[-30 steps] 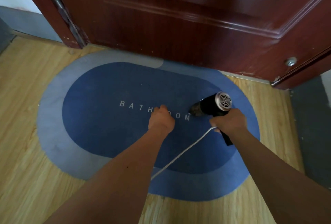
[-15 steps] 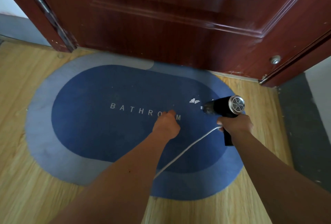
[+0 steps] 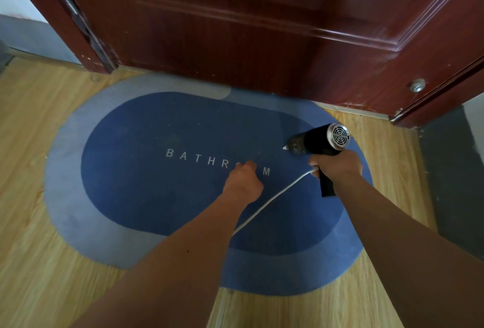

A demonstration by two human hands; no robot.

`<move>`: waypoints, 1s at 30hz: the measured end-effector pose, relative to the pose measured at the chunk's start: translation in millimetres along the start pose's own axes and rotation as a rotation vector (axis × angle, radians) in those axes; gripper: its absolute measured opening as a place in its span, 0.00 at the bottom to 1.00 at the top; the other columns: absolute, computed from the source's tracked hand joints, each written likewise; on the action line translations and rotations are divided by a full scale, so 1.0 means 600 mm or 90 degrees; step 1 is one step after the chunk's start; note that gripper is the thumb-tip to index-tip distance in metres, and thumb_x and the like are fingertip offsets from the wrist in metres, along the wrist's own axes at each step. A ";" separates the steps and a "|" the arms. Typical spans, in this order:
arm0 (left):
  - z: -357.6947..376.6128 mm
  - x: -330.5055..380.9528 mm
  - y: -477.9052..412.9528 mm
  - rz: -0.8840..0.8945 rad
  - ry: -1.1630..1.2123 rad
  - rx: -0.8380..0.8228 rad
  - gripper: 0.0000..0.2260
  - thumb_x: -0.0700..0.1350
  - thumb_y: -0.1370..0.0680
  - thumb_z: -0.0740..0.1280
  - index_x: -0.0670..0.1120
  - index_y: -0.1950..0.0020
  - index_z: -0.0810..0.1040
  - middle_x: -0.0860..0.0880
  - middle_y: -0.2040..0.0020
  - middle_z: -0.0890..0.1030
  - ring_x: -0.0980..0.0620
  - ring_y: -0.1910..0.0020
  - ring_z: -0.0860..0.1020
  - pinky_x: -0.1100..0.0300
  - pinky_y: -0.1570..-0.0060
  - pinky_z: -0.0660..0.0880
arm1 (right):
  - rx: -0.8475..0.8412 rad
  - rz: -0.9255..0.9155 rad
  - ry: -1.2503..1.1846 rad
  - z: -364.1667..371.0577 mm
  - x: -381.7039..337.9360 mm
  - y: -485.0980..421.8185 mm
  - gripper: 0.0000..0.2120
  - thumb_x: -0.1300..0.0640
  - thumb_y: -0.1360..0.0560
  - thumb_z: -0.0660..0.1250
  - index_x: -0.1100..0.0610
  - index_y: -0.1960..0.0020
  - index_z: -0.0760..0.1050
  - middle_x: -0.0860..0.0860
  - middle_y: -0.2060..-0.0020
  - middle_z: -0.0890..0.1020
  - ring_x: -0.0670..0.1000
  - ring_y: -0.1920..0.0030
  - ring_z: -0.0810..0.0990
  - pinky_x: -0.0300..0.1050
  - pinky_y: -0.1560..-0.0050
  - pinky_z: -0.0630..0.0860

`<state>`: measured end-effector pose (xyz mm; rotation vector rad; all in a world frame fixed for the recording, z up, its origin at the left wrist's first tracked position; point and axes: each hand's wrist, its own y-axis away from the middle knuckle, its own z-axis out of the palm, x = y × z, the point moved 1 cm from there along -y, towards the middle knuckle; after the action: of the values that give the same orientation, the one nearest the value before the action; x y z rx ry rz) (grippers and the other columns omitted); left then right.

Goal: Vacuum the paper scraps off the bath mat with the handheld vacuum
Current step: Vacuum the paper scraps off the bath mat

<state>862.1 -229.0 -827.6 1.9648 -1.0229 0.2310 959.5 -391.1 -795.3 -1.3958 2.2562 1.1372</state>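
A blue oval bath mat (image 3: pixel 146 191) with a lighter grey-blue border and the word BATHROOM lies on the wood floor before a door. My right hand (image 3: pixel 336 165) grips the handle of a black handheld vacuum (image 3: pixel 314 141) with a silver grille at its back; its nozzle points left and down at the mat's right part. One small white paper scrap (image 3: pixel 285 147) shows at the nozzle tip. A white cord (image 3: pixel 275 196) runs from the handle back toward me. My left hand (image 3: pixel 243 181) rests fisted on the mat, covering letters of the word.
A dark red wooden door (image 3: pixel 262 26) and its frame stand just behind the mat. A metal door stop (image 3: pixel 417 85) sits at the door's lower right. Light wood floor (image 3: pixel 31 249) surrounds the mat; a dark grey strip (image 3: pixel 450 183) borders the right.
The vacuum has moved right across the mat. The two white scraps seen half a second ago are gone; only one small bit shows at the nozzle. My left hand stays near the lettering.
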 end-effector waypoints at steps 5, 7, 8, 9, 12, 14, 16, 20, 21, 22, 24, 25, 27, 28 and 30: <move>0.000 -0.003 -0.001 0.003 0.009 0.010 0.20 0.35 0.23 0.58 0.43 0.32 0.67 0.42 0.33 0.68 0.43 0.38 0.73 0.53 0.42 0.74 | -0.024 -0.026 0.031 0.011 -0.013 0.001 0.11 0.59 0.35 0.74 0.61 0.55 0.80 0.54 0.73 0.82 0.52 0.69 0.82 0.48 0.53 0.81; 0.000 -0.003 -0.001 0.003 0.011 0.017 0.19 0.35 0.23 0.58 0.42 0.33 0.68 0.42 0.34 0.69 0.43 0.39 0.73 0.53 0.43 0.74 | -0.039 -0.040 0.050 0.014 -0.016 0.001 0.09 0.59 0.37 0.74 0.61 0.58 0.80 0.53 0.75 0.82 0.54 0.63 0.85 0.53 0.51 0.82; 0.000 -0.002 -0.001 0.003 0.013 0.020 0.18 0.35 0.23 0.58 0.42 0.33 0.68 0.42 0.34 0.69 0.43 0.39 0.73 0.54 0.43 0.74 | -0.046 -0.044 0.060 0.015 -0.017 0.001 0.09 0.59 0.37 0.73 0.60 0.58 0.80 0.52 0.77 0.82 0.54 0.62 0.85 0.53 0.51 0.82; 0.000 -0.002 -0.001 0.003 0.013 0.022 0.18 0.35 0.23 0.58 0.42 0.33 0.68 0.42 0.34 0.69 0.43 0.39 0.73 0.54 0.43 0.74 | -0.053 -0.046 0.065 0.015 -0.018 0.002 0.10 0.59 0.37 0.73 0.60 0.57 0.80 0.52 0.78 0.81 0.54 0.62 0.85 0.53 0.51 0.82; -0.001 -0.001 -0.001 0.003 0.011 0.024 0.19 0.35 0.23 0.58 0.43 0.32 0.67 0.42 0.34 0.69 0.43 0.38 0.72 0.55 0.43 0.73 | -0.054 -0.053 0.071 0.019 -0.018 0.002 0.12 0.58 0.36 0.73 0.61 0.54 0.80 0.51 0.79 0.80 0.53 0.65 0.84 0.51 0.54 0.82; -0.001 -0.001 0.000 0.006 0.010 0.025 0.19 0.36 0.22 0.58 0.43 0.31 0.67 0.42 0.33 0.68 0.43 0.38 0.72 0.55 0.44 0.72 | -0.032 -0.058 0.072 0.018 -0.017 0.003 0.12 0.58 0.35 0.73 0.60 0.54 0.79 0.50 0.80 0.79 0.52 0.65 0.83 0.48 0.56 0.81; 0.000 -0.001 0.000 0.008 0.009 0.025 0.20 0.36 0.22 0.58 0.43 0.30 0.67 0.42 0.33 0.68 0.43 0.37 0.72 0.56 0.44 0.71 | -0.030 -0.052 0.071 0.015 -0.017 0.005 0.09 0.59 0.35 0.73 0.60 0.57 0.78 0.49 0.83 0.78 0.53 0.62 0.84 0.49 0.55 0.81; 0.000 0.001 -0.001 0.004 0.010 0.024 0.20 0.36 0.22 0.58 0.44 0.30 0.66 0.42 0.33 0.68 0.43 0.37 0.71 0.55 0.43 0.72 | -0.020 -0.035 0.071 0.003 -0.014 0.004 0.07 0.60 0.35 0.73 0.59 0.60 0.77 0.48 0.83 0.78 0.54 0.62 0.85 0.52 0.53 0.82; 0.001 0.002 -0.002 0.003 0.012 0.021 0.20 0.36 0.22 0.58 0.44 0.30 0.66 0.42 0.33 0.68 0.43 0.37 0.71 0.55 0.43 0.72 | -0.010 -0.031 0.065 0.000 -0.011 0.003 0.07 0.59 0.35 0.73 0.59 0.59 0.77 0.48 0.83 0.77 0.53 0.63 0.84 0.50 0.54 0.82; 0.001 0.003 -0.002 0.003 0.012 0.018 0.20 0.36 0.22 0.58 0.44 0.30 0.66 0.42 0.33 0.68 0.43 0.37 0.71 0.56 0.44 0.72 | 0.004 -0.027 0.057 -0.002 -0.006 0.003 0.08 0.59 0.35 0.73 0.58 0.58 0.77 0.48 0.84 0.77 0.52 0.65 0.84 0.47 0.57 0.81; 0.002 0.007 -0.002 0.006 0.014 0.012 0.21 0.36 0.22 0.59 0.43 0.29 0.65 0.42 0.32 0.67 0.43 0.36 0.71 0.56 0.43 0.72 | 0.037 -0.016 0.032 -0.010 0.005 0.004 0.08 0.58 0.34 0.74 0.57 0.58 0.78 0.48 0.84 0.77 0.50 0.67 0.82 0.44 0.61 0.78; 0.003 0.008 -0.003 0.009 0.014 0.010 0.21 0.36 0.22 0.59 0.43 0.29 0.65 0.41 0.32 0.67 0.43 0.36 0.71 0.55 0.42 0.71 | 0.051 -0.007 0.010 -0.014 0.011 0.005 0.07 0.57 0.35 0.74 0.57 0.58 0.78 0.49 0.82 0.78 0.52 0.66 0.83 0.45 0.60 0.79; 0.005 0.013 -0.004 0.017 0.015 0.009 0.21 0.36 0.22 0.59 0.43 0.29 0.65 0.41 0.32 0.67 0.43 0.35 0.70 0.55 0.40 0.71 | 0.086 0.017 -0.038 -0.030 0.024 0.001 0.09 0.57 0.36 0.74 0.58 0.57 0.79 0.52 0.74 0.82 0.55 0.62 0.85 0.52 0.54 0.82; 0.008 0.016 -0.005 0.023 0.016 0.007 0.21 0.35 0.22 0.59 0.42 0.29 0.65 0.41 0.32 0.68 0.43 0.35 0.70 0.55 0.39 0.71 | 0.105 0.030 -0.043 -0.041 0.030 -0.002 0.11 0.56 0.36 0.75 0.58 0.56 0.80 0.54 0.71 0.83 0.56 0.60 0.85 0.54 0.52 0.82; 0.015 0.025 -0.007 0.039 0.015 0.006 0.22 0.35 0.23 0.59 0.43 0.29 0.65 0.42 0.32 0.68 0.44 0.35 0.70 0.55 0.39 0.71 | 0.135 0.054 -0.032 -0.068 0.044 -0.007 0.12 0.56 0.36 0.75 0.60 0.54 0.81 0.54 0.69 0.83 0.57 0.60 0.85 0.53 0.50 0.81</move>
<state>872.5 -243.3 -827.9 1.9363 -1.0691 0.2923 956.9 -438.6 -785.5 -1.1882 2.3410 0.9140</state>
